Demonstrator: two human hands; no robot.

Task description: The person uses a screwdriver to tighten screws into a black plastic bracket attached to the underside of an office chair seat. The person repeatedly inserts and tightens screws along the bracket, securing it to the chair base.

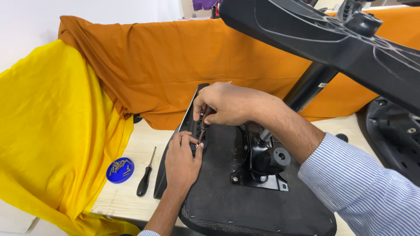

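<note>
Showing an upturned office chair seat [245, 201] lying on a pale wooden table [131, 175], its black underside facing up. The right hand [227, 104] is closed around a small red-handled screwdriver [204, 123], held at the far left edge of the seat, tip pointing down. The left hand [181, 161] lies flat on the seat just below it, thumb and forefinger pinched narrow at the screwdriver tip; whether they hold a screw cannot be told. The metal mounting plate [258, 168] with its gas cylinder [306, 87] stands at the seat's centre, right of both hands. Left of the seat lie a black-handled screwdriver [145, 179] and, farther left, a blue lid [120, 170] holding screws.
</note>
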